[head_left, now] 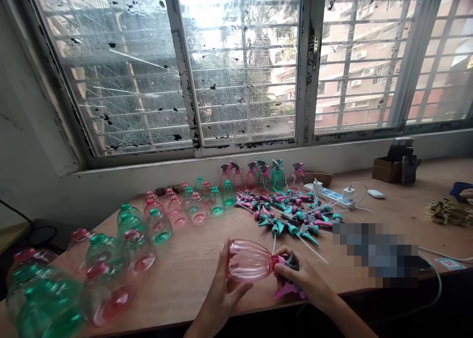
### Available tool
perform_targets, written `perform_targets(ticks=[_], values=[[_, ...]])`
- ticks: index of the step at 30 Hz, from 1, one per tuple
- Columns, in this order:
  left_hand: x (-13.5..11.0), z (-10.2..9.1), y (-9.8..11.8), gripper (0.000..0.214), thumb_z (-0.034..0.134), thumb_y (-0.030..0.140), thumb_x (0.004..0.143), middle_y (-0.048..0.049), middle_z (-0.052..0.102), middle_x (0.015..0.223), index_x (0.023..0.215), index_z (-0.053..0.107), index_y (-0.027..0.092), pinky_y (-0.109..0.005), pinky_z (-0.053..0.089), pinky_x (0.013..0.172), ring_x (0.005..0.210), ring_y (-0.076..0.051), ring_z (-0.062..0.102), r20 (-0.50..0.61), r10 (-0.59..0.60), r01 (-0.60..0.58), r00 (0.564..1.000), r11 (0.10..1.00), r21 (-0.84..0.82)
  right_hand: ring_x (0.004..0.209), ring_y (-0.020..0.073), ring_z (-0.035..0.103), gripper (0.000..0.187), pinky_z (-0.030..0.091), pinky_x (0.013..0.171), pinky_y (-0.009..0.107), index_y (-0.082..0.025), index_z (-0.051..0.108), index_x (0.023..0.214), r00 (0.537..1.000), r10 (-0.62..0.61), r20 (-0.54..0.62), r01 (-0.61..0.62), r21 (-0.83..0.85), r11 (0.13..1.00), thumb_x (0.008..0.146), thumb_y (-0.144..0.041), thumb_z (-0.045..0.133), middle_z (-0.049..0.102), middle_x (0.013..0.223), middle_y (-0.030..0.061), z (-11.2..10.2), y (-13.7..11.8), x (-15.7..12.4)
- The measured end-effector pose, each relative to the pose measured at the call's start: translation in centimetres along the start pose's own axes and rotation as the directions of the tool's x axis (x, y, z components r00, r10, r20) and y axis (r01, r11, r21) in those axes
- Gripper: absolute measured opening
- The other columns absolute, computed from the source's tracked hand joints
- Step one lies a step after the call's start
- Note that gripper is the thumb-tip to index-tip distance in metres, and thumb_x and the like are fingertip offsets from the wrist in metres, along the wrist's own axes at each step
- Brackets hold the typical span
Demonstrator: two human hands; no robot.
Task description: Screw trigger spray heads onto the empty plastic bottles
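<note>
A clear pink spray bottle (pixel 249 260) lies on its side in the air above the table's front edge, its base to the left. My left hand (pixel 226 279) is wrapped round the base end. At the neck, my right hand (pixel 295 274) grips the pink and grey spray head (pixel 285 261), whose pink trigger (pixel 290 289) points down. Whether the collar is fully threaded on, I cannot tell. Beyond my hands lies a pile of loose pink, teal and grey spray heads (pixel 291 215) with white tubes.
Open pink and green bottles (pixel 158 224) stand in rows along the left. Several bottles with spray heads (pixel 258 175) stand below the window. A power strip (pixel 334 195), a cardboard box (pixel 386 168) and a blurred-out item (pixel 380 254) are to the right.
</note>
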State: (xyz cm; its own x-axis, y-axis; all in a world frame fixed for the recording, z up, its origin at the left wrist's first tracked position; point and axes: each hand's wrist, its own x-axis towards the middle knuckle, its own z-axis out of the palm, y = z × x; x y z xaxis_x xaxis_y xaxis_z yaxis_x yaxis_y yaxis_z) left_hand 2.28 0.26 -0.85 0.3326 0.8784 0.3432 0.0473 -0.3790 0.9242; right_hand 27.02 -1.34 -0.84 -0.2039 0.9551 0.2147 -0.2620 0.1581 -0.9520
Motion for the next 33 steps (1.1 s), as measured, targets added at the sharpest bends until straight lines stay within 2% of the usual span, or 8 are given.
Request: perform_targets(ticks=[6, 11, 16, 19, 25, 33], values=[[-0.25, 0.02, 0.56, 0.101, 0.077, 0.047, 0.081, -0.0105, 0.036, 0.158, 0.158, 0.013, 0.034, -0.051, 0.03, 0.119, 0.14, -0.036, 0.043, 0.009, -0.031, 0.031, 0.999, 0.999, -0.033, 0.06, 0.0154, 0.066, 0.03, 0.049, 0.057, 0.025, -0.019, 0.058, 0.094, 1.0, 0.004, 0.011, -0.004, -0.025, 1.0, 0.086, -0.041, 0.076, 0.067, 0.069, -0.0021, -0.08, 0.22, -0.07], [-0.21, -0.16, 0.72, 0.095, 0.074, 0.045, 0.085, -0.0135, 0.044, 0.153, 0.158, 0.015, 0.03, -0.052, 0.033, 0.117, 0.135, -0.036, 0.049, 0.056, -0.089, 0.093, 0.994, 0.993, -0.075, 0.06, 0.0151, 0.065, 0.031, 0.048, 0.057, 0.025, -0.019, 0.058, 0.093, 1.0, 0.009, 0.01, -0.008, -0.034, 0.999, 0.084, -0.042, 0.077, 0.068, 0.071, -0.0018, -0.02, 0.25, -0.07], [-0.08, -0.14, 0.15, 0.095, 0.076, 0.042, 0.084, -0.0104, 0.031, 0.161, 0.157, 0.017, 0.033, -0.049, 0.028, 0.12, 0.145, -0.036, 0.036, 0.01, -0.005, 0.004, 1.0, 1.0, 0.022, 0.06, 0.0147, 0.064, 0.034, 0.048, 0.057, 0.025, -0.019, 0.058, 0.092, 1.0, 0.02, -0.012, -0.02, -0.028, 0.999, 0.083, -0.044, 0.078, 0.067, 0.07, -0.0025, 0.21, -0.17, -0.24], [-0.15, -0.07, 0.21, 0.091, 0.074, 0.042, 0.085, -0.0086, 0.032, 0.16, 0.157, 0.018, 0.035, -0.05, 0.027, 0.12, 0.146, -0.035, 0.033, -0.017, 0.009, -0.008, 1.0, 0.998, 0.059, 0.059, 0.0153, 0.064, 0.033, 0.048, 0.058, 0.025, -0.019, 0.058, 0.093, 1.0, 0.017, -0.003, -0.017, -0.044, 0.999, 0.083, -0.045, 0.077, 0.068, 0.068, -0.0022, 0.22, -0.25, -0.24], [-0.3, -0.08, 0.83, 0.091, 0.073, 0.042, 0.087, -0.0112, 0.046, 0.151, 0.158, 0.016, 0.036, -0.05, 0.032, 0.118, 0.136, -0.034, 0.047, 0.024, -0.041, 0.042, 0.999, 0.998, -0.049, 0.058, 0.017, 0.065, 0.037, 0.047, 0.056, 0.026, -0.02, 0.058, 0.094, 1.0, 0.017, -0.011, -0.018, -0.075, 0.997, 0.081, -0.049, 0.078, 0.068, 0.066, -0.0023, 0.22, -0.13, -0.11], [-0.26, 0.15, 0.82, 0.096, 0.072, 0.049, 0.085, -0.0113, 0.041, 0.153, 0.158, 0.011, 0.035, -0.05, 0.032, 0.118, 0.142, -0.036, 0.04, 0.044, -0.07, 0.075, 0.997, 0.99, -0.121, 0.058, 0.0151, 0.065, 0.034, 0.049, 0.056, 0.026, -0.02, 0.057, 0.09, 1.0, 0.014, -0.019, -0.014, 0.006, 1.0, 0.082, -0.045, 0.079, 0.066, 0.069, -0.0025, 0.38, -0.55, -0.17]])
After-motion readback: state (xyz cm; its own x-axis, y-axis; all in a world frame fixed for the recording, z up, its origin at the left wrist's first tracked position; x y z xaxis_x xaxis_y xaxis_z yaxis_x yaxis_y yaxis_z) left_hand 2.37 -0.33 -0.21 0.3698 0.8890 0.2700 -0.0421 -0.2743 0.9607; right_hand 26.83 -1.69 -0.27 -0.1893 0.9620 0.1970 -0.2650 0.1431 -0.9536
